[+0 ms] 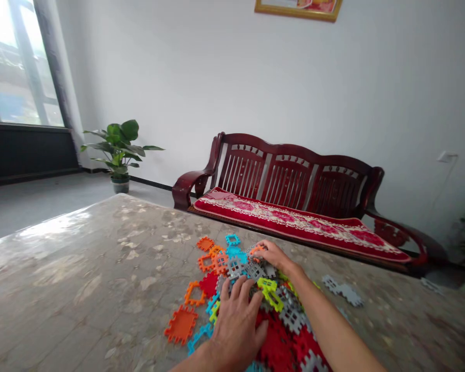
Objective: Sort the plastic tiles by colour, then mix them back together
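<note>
Pieces (279,336) beneath left hand (238,315)

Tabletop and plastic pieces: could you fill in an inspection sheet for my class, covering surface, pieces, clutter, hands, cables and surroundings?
Surface: table has a mottled grey-brown top; glare at far left.
Pieces: pile of notched plastic pieces, red, orange, blue, grey, lime; some overlap.
Clutter: grey pieces lie apart, right of the pile.
Hands: left hand spread over the pile; right hand at an orange piece on its far side.
Cables: thin cord below a wall fitting.
Surroundings: wooden bench, potted plant, window.
</note>
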Action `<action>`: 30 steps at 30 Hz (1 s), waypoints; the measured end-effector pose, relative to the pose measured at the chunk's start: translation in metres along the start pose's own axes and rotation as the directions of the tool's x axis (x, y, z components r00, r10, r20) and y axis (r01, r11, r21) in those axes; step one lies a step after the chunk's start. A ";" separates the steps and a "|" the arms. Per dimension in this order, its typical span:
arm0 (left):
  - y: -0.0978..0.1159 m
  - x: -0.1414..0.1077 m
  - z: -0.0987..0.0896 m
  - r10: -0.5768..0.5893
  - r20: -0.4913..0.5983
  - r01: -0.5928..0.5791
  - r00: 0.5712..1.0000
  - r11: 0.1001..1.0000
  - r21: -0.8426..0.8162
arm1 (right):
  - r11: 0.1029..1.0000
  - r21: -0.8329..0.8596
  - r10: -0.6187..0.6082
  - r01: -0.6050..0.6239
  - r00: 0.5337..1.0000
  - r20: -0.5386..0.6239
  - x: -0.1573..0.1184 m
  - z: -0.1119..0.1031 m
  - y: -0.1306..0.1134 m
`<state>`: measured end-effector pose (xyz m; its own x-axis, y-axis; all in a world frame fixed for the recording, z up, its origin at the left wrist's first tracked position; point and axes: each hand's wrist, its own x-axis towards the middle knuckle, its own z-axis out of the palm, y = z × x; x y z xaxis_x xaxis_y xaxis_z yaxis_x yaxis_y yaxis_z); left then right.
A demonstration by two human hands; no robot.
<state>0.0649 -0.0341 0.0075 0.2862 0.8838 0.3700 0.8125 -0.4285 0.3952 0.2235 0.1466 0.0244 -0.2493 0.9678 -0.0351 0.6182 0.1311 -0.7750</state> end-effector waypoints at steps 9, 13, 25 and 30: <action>0.002 0.005 -0.007 0.019 -0.037 -0.018 0.999 1.000 0.010 | 0.968 0.251 -0.048 0.017 0.992 0.118 -0.048 -0.009 -0.030; 0.003 0.004 -0.015 0.080 -0.072 -0.086 0.994 0.994 -0.075 | 0.953 0.295 -0.112 0.075 0.987 0.111 -0.081 -0.023 -0.041; -0.042 0.044 -0.065 -0.133 -0.231 0.088 0.964 0.977 -0.196 | 0.995 0.027 0.094 -0.091 0.878 -0.469 -0.132 -0.127 0.063; -0.120 0.076 -0.070 -0.452 -0.066 0.457 0.890 0.883 0.105 | 0.946 -0.029 0.237 -0.322 0.750 -0.618 -0.141 -0.156 0.142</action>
<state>-0.0462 0.0707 0.0472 -0.1463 0.9675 0.2060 0.9018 0.0448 0.4299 0.4629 0.0626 0.0178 0.4202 0.8894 0.1802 0.6868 -0.1818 -0.7038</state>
